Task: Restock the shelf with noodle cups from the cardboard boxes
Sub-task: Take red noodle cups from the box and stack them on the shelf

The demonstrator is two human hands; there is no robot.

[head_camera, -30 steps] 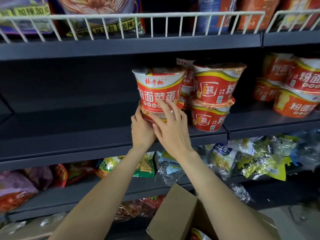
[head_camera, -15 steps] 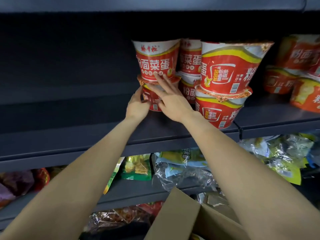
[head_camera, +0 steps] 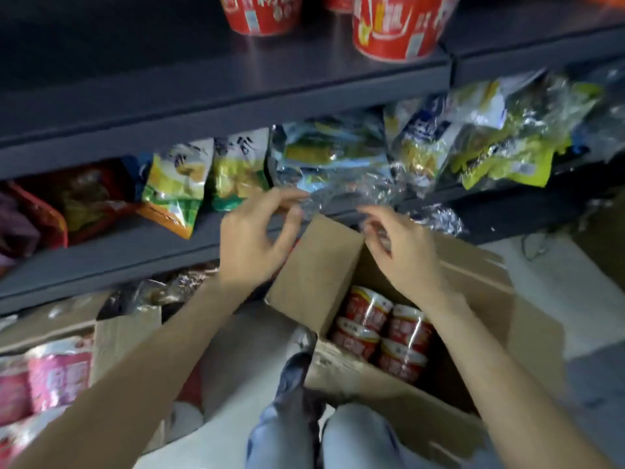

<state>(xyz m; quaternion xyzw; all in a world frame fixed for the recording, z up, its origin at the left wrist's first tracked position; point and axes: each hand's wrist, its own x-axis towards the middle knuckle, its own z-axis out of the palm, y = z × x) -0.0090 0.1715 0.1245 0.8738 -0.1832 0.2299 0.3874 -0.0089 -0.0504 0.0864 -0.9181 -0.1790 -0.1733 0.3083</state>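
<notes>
An open cardboard box [head_camera: 314, 265] stands on the floor below me, with several red noodle cups [head_camera: 385, 336] lying inside it. My left hand [head_camera: 253, 238] hovers above the box's raised left flap, fingers loosely curled and holding nothing. My right hand [head_camera: 402, 248] hangs over the box opening, also empty with relaxed fingers. At the top edge of the view, red noodle cups [head_camera: 395, 28] stand on the dark shelf [head_camera: 203, 82].
Snack bags [head_camera: 209, 174] and crinkly plastic packs [head_camera: 355, 170] fill the shelf just behind my hands. A second cardboard box [head_camera: 125, 330] with pink packs sits at the lower left. My knees and a shoe [head_camera: 294, 377] are beside the box on the pale floor.
Both hands have let go of the stacked cups on the shelf and dropped down to above the box. My view has tilted down from the shelf to the floor.
</notes>
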